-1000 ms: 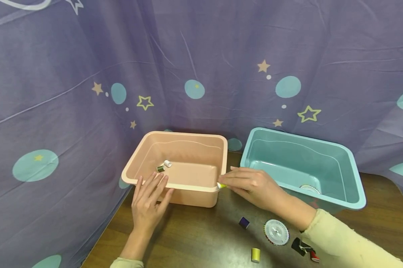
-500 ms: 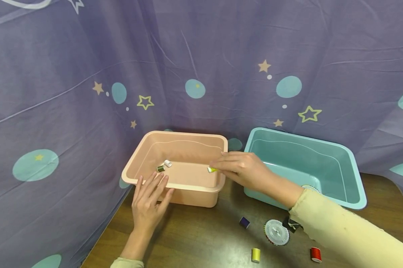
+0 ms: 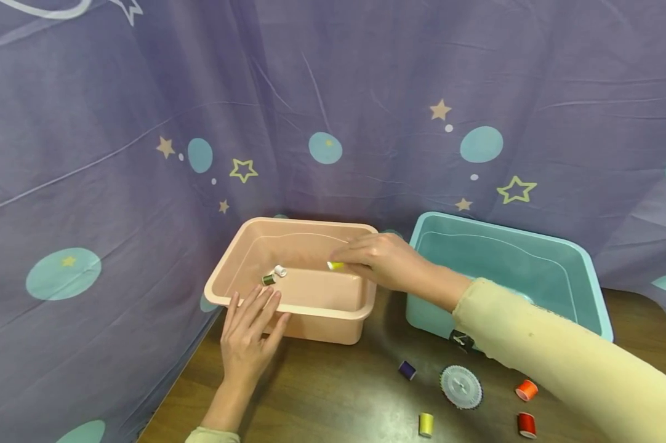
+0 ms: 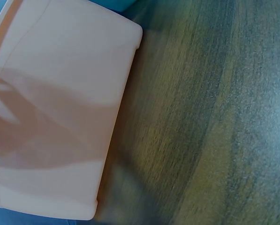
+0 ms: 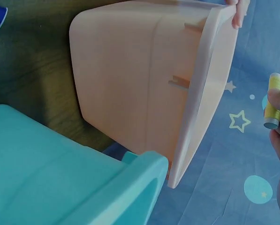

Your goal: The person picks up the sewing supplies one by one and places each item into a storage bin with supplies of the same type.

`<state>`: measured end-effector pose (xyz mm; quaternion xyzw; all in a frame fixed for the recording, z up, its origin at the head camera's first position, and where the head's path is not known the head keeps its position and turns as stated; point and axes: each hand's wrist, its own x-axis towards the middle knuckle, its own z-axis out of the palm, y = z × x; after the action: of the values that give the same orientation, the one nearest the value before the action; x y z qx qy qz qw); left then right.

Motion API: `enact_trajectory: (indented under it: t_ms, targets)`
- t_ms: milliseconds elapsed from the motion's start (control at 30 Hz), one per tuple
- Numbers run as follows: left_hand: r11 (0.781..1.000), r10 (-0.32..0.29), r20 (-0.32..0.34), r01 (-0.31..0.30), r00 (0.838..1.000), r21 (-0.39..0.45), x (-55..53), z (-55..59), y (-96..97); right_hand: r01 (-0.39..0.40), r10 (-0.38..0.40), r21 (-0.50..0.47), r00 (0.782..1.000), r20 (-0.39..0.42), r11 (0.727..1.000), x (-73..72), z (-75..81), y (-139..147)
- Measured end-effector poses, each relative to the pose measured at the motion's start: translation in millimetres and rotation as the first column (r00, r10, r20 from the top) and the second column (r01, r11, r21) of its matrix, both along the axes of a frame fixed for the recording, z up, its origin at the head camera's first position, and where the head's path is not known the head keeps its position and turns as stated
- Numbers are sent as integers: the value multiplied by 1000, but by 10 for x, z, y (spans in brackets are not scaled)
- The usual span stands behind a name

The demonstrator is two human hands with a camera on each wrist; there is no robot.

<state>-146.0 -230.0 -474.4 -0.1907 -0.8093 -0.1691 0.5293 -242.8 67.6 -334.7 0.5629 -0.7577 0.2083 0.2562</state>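
My right hand (image 3: pixel 381 261) reaches over the right side of the peach bin (image 3: pixel 315 312) and pinches a yellow thread spool (image 5: pixel 273 101) between fingers and thumb. In the head view only one end of that spool shows below the fingertips. My left hand (image 3: pixel 247 337) rests on the bin's near rim with straight, spread fingers. Inside the bin lie a white spool (image 3: pixel 280 271) and a dark green spool (image 3: pixel 269 279), close together. The left wrist view shows the bin's outer wall (image 4: pixel 69 93) with a hand-shaped shadow on it.
A teal bin (image 3: pixel 505 232) stands at right, partly behind my right sleeve. On the table lie a purple spool (image 3: pixel 407 370), a pin wheel (image 3: pixel 461 387), a yellow spool (image 3: pixel 426 424), an orange spool (image 3: pixel 527 390), a red spool (image 3: pixel 527 425) and a small black item (image 3: pixel 461 340).
My right hand has carried the yellow spool up and left from the bin's near right corner to above its inside. The sleeve's shift uncovers the orange and red spools. My left hand stays put.
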Motion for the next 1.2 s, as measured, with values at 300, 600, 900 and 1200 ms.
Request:
enact_trajectory:
  t_ms: [300,600,900,1200]
  targets:
    - [1000,1,3,-1,1000,-4,6,4,11,-9,6,86,999,39,996,-180,77,-172]
    - [1000,6,-10,-6,1000,-9,9,0,6,-67,58,181,997,55,981,-366,66,-372]
    - [1000,14,-15,-14,1000,-11,3,-3,13,-77,61,308,996,62,948,-482,99,-539]
    - [1000,24,10,-24,1000,-18,22,7,19,-109,91,387,994,65,916,-601,132,-705]
